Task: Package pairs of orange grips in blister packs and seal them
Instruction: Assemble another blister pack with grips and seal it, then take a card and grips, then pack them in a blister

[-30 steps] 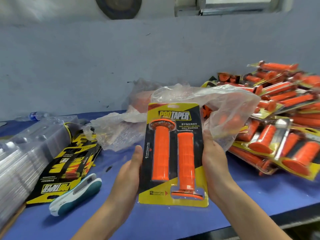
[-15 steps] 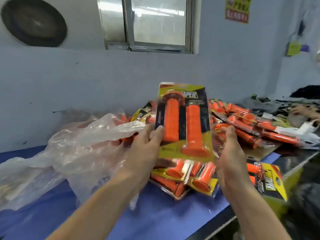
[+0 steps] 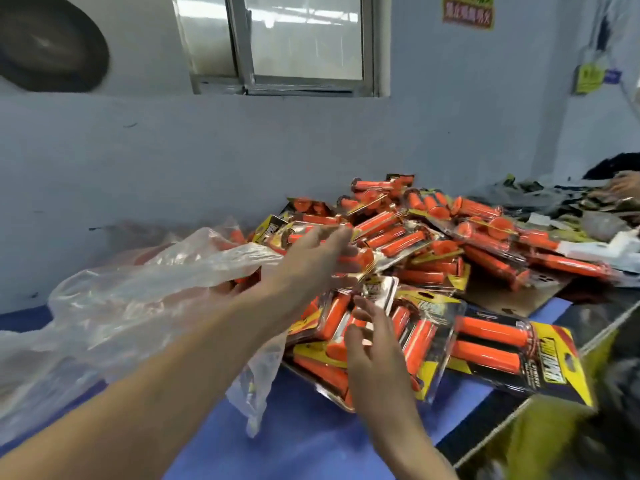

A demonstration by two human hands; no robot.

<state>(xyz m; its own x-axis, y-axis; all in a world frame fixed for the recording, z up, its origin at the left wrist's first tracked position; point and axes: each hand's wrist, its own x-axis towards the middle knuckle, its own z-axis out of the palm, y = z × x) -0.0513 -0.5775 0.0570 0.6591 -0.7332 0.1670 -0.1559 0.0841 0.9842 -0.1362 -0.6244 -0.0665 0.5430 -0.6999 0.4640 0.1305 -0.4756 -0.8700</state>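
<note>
Orange grips, sealed in pairs in yellow-and-black blister packs, lie heaped in a pile (image 3: 433, 244) on a blue table (image 3: 311, 445), directly ahead of a person's two bare hands. The left hand (image 3: 318, 258) stretches out over the pile's near-left side, fingers straight and close together, holding nothing; blur hides whether it touches the packs below. The right hand (image 3: 374, 344), nearer the body and lower, hovers with fingers loosely spread above the packs at the pile's front, gripping nothing. Just right of that hand, one pack (image 3: 502, 355) lies flat at the table's right edge, where the surface drops away. Bare tabletop shows between the forearms, on the near side of both hands. Left of the left hand, a crumpled clear bag (image 3: 138, 306) sprawls across the table and runs beneath that forearm, more orange showing through it. Beyond both hands the pile backs against a grey-blue wall (image 3: 242, 161), with a window (image 3: 294, 43) above. Far right of the right hand, past the pile, lie a white object (image 3: 602, 249) and dark clutter, and another person's hand (image 3: 627, 183) shows there, too blurred to tell how it is held.
</note>
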